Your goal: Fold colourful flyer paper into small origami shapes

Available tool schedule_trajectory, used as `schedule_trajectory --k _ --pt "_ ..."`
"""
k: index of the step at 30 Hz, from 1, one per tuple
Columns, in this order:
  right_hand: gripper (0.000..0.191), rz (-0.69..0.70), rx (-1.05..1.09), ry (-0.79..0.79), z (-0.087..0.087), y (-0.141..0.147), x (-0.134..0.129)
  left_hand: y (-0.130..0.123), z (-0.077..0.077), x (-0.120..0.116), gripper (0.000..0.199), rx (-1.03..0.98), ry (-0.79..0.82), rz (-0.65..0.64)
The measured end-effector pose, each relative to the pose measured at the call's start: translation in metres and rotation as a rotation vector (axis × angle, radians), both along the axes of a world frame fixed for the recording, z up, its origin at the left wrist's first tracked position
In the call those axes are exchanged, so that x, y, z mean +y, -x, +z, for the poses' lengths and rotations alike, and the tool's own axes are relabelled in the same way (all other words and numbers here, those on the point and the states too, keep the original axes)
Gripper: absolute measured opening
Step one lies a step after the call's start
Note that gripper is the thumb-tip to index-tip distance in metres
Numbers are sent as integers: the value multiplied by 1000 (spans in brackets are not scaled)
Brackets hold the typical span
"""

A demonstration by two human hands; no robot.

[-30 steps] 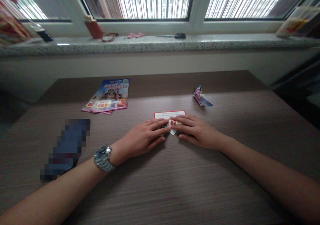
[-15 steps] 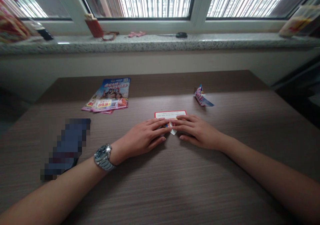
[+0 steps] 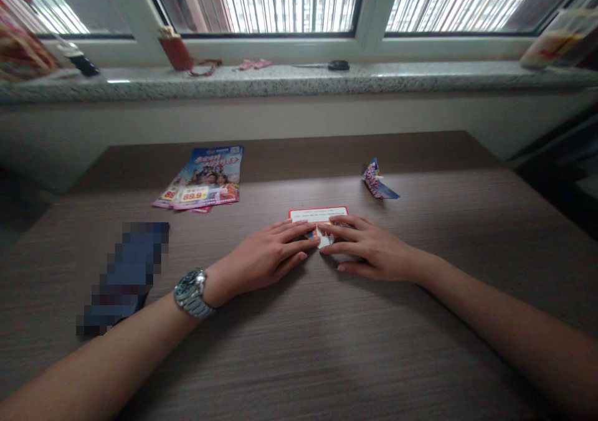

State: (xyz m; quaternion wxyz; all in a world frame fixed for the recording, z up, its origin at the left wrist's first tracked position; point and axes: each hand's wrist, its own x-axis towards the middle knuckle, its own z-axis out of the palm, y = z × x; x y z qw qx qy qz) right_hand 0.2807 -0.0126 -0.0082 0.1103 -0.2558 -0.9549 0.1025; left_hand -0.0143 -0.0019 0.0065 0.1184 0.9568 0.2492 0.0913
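Note:
A partly folded paper sheet (image 3: 317, 213) lies flat on the table, its far strip white with a red border and printed text. Nearer to me, folded parts of it show colored print and a white pointed flap between my fingers. My left hand (image 3: 275, 253), with a metal watch (image 3: 194, 292) at the wrist, rests its outstretched fingertips on the paper's left side. From the right, my right hand (image 3: 369, 246) lies with spread fingers on the other side of the sheet. My fingers hide much of its middle.
Several printed flyers (image 3: 212, 175) are stacked at the table's back left. A blurred-out dark phone-like object (image 3: 126, 278) lies beside my left forearm. A small folded paper piece (image 3: 375, 181) stands back right. Scissors (image 3: 339, 65) and a red case (image 3: 175, 50) are on the sill.
My right hand's fingers have shifted slightly toward me and spread apart, uncovering more of the paper's middle. My left hand has barely moved.

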Motion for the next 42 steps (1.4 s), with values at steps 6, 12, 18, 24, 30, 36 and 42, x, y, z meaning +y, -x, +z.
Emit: schedule_trajectory --k 6,12,18,24,30,36,42 --pt "36 -3 17 -9 0 1 0 0 0 1 42 -8 4 -5" --pt "34 -13 38 -18 -1 2 0 4 -2 4 43 -16 -34 -5" --pt "34 -25 46 -19 -2 1 -1 9 -2 9 42 -12 -130 55" --pt "34 -27 56 -20 -1 2 -1 11 2 11 40 -13 -162 105" --pt "34 -34 43 -24 -1 2 -2 12 3 10 37 -12 -179 173" --pt "35 -34 49 -18 -2 2 -2 17 -1 11 35 -32 -174 258" --pt "35 -38 51 -11 -2 1 -2 20 -7 13 39 -72 -133 269"
